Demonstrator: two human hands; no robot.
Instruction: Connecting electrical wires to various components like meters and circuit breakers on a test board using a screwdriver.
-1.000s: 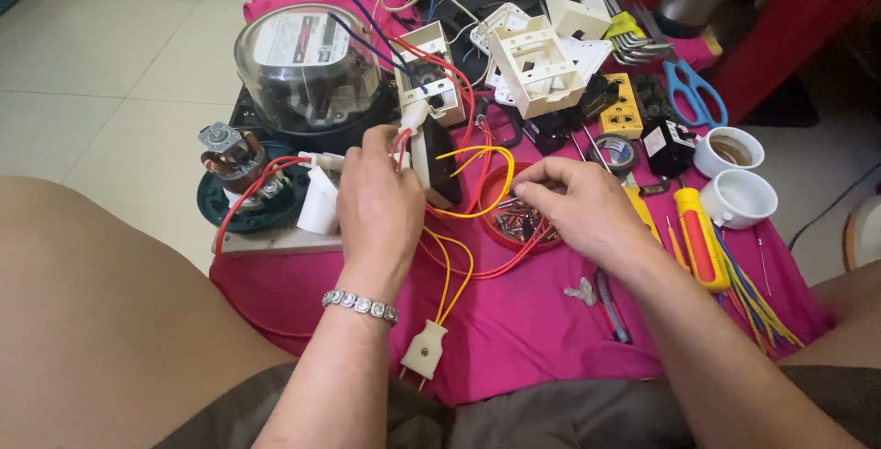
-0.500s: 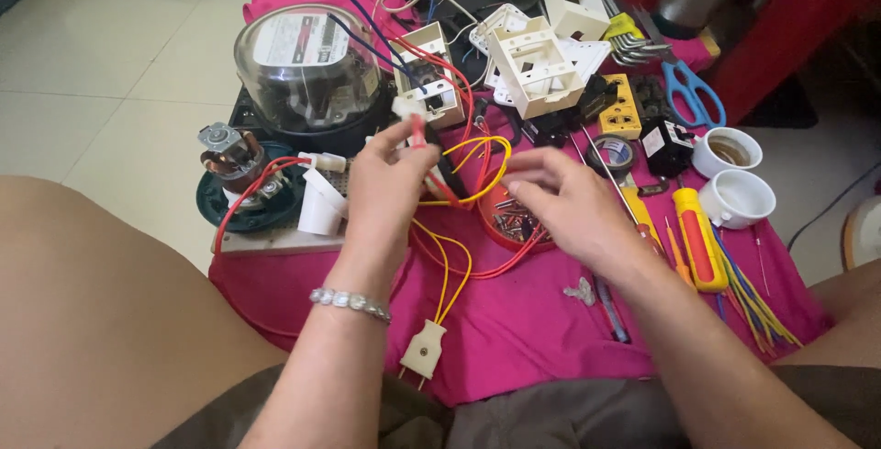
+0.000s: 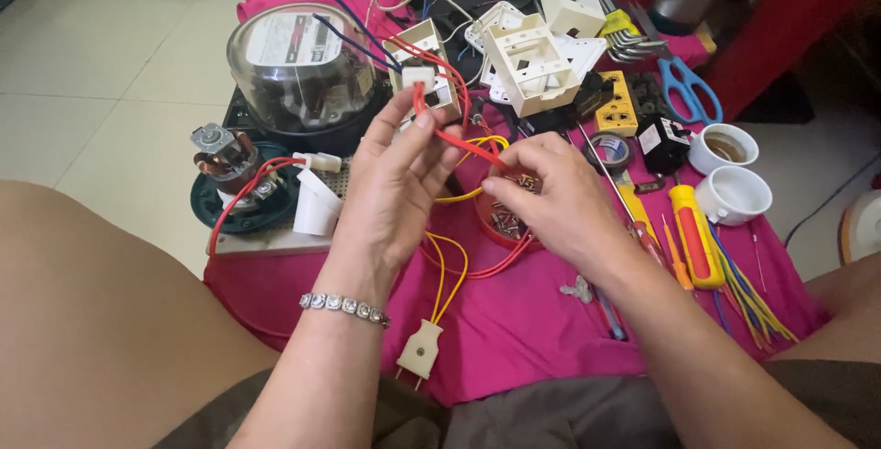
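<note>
A: What is the left hand (image 3: 395, 187) doing?

B: It is raised over the magenta cloth (image 3: 514, 339), thumb and fingertips pinched shut on a thin red insulated wire (image 3: 454, 140) just below a small white plastic connector block (image 3: 418, 77). Holding that close to the block keeps the wire end steady.

A: And the right hand (image 3: 560, 201)?

B: Its grip is also closed on the same red wire, a little further along, forefinger and thumb pulling the strand taut between the two hands. That tension is why the wire runs straight there, while the yellow wires (image 3: 445, 270) beneath sag in loops.

A: Where do those loops go?

B: Down to a cream two-pin plug (image 3: 418, 350) lying on the cloth near the left wrist, which wears a silver stone bracelet (image 3: 344, 307).

A: What sits under the right hand?

B: A shallow round red dish of small metal screws (image 3: 503, 222), partly hidden by the fingers, kept within easy reach.

A: And around them?

B: Behind the left hand stands a glass-domed electricity meter (image 3: 298, 68); beside it a small motor on a dark green round base (image 3: 234, 183). To the right lie an orange-handled screwdriver (image 3: 695, 233), blue-handled scissors (image 3: 688, 86) and two white ceramic lamp holders (image 3: 730, 173), with open white plastic switch boxes (image 3: 532, 59) further back
</note>
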